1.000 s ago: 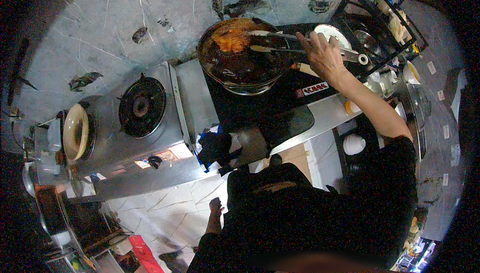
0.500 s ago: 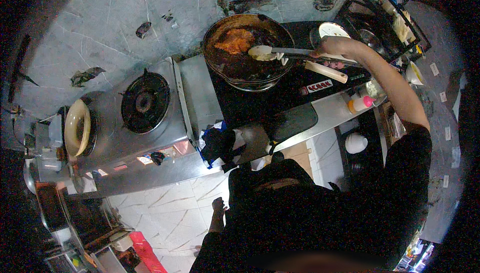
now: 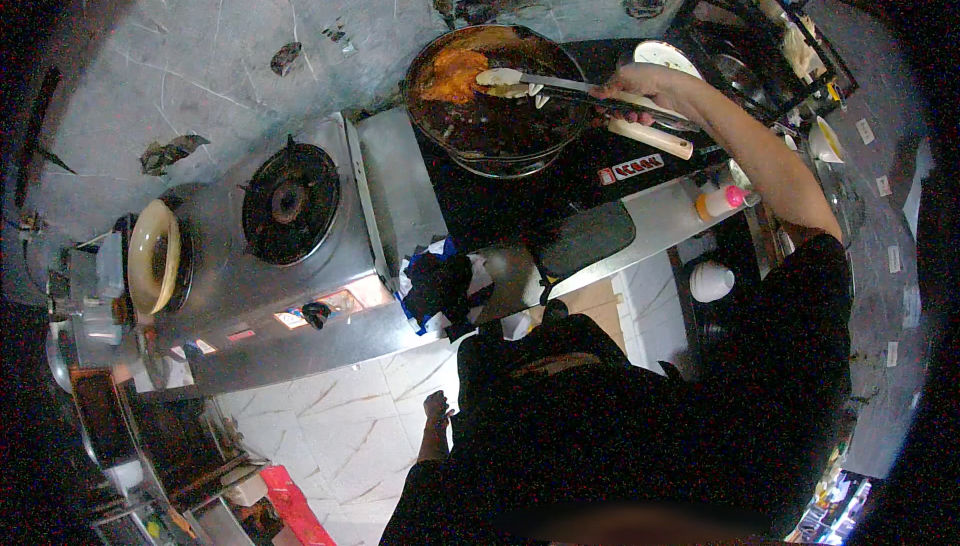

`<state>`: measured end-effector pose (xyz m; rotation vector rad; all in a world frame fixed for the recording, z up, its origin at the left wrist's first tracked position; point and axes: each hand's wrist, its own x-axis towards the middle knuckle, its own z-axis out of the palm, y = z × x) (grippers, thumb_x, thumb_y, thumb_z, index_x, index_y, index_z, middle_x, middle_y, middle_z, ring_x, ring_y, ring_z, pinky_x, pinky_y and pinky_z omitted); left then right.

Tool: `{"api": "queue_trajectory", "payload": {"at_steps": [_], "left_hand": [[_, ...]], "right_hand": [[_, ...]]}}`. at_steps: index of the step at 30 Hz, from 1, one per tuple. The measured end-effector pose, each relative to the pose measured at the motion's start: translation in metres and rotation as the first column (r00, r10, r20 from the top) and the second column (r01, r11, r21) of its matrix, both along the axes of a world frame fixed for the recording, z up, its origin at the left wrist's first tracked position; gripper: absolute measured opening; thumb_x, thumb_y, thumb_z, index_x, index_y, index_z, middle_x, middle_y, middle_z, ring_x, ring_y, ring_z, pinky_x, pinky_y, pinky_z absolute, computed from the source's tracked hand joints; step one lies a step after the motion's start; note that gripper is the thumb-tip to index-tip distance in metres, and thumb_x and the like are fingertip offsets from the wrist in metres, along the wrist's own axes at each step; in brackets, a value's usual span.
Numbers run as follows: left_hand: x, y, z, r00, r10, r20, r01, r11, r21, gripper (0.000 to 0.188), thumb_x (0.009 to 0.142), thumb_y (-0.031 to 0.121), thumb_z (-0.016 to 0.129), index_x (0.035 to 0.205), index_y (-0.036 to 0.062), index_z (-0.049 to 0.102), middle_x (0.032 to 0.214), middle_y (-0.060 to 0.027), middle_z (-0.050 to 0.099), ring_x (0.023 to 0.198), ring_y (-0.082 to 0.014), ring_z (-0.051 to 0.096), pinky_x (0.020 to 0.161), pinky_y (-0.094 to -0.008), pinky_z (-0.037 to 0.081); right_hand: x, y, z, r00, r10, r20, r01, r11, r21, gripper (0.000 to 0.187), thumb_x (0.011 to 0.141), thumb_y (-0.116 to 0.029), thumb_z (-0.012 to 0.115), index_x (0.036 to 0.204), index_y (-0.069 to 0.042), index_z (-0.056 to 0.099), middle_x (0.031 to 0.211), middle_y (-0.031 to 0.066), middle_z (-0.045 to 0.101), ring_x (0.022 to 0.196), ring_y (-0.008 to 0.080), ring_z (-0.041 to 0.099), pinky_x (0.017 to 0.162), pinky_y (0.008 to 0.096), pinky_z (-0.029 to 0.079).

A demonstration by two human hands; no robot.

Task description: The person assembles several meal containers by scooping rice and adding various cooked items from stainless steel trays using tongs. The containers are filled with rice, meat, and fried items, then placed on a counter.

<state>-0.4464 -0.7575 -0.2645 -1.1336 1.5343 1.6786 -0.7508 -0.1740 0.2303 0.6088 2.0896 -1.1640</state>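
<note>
My right hand (image 3: 640, 86) reaches over the black stove and grips the long handle of a metal spatula (image 3: 530, 81). The spatula's blade lies inside a large dark wok (image 3: 495, 96), next to an orange piece of fried food (image 3: 452, 74). The wok's pale wooden handle (image 3: 650, 138) sticks out to the right below my hand. My left hand (image 3: 436, 408) hangs down by my side above the tiled floor, fingers curled, holding nothing that I can see.
A steel gas stove with an unlit burner (image 3: 290, 201) stands to the left, with a cream bowl (image 3: 152, 258) at its far left. A dark cloth (image 3: 440, 286) lies on the counter edge. A squeeze bottle (image 3: 722, 202) and a wire rack (image 3: 760, 36) are at right.
My right hand has drawn the spatula across the wok toward the orange food, and my view has shifted so the wok sits more central.
</note>
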Motion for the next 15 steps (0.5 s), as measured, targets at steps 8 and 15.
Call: {"api": "queue_trajectory", "payload": {"at_steps": [8, 15], "left_hand": [[-0.006, -0.002, 0.005, 0.978, -0.166, -0.127, 0.156, 0.984, -0.08, 0.014, 0.088, 0.028, 0.057, 0.094, 0.0156, 0.06, 0.073, 0.0, 0.056, 0.055, -0.015, 0.051, 0.044, -0.0367, 0.047], [-0.022, 0.008, 0.023, 0.97, -0.226, -0.091, 0.217, 0.971, -0.1, 0.016, 0.09, 0.026, 0.051, 0.077, 0.0196, 0.057, 0.065, 0.0022, 0.05, 0.05, -0.0137, 0.046, 0.048, -0.0387, 0.048]], "right_hand": [[0.016, -0.009, 0.039, 0.931, 0.225, -0.287, -0.017, 0.814, 0.581, 0.033, 0.081, -0.04, 0.07, 0.089, -0.008, 0.07, 0.061, 0.0041, 0.058, 0.048, 0.0128, 0.053, 0.041, 0.0287, 0.041], [0.036, -0.057, 0.108, 0.721, 0.658, -0.218, 0.124, 0.187, 0.974, 0.043, 0.077, -0.052, 0.066, 0.098, -0.015, 0.07, 0.083, 0.0172, 0.068, 0.082, 0.0358, 0.067, 0.074, 0.0481, 0.054]]}}
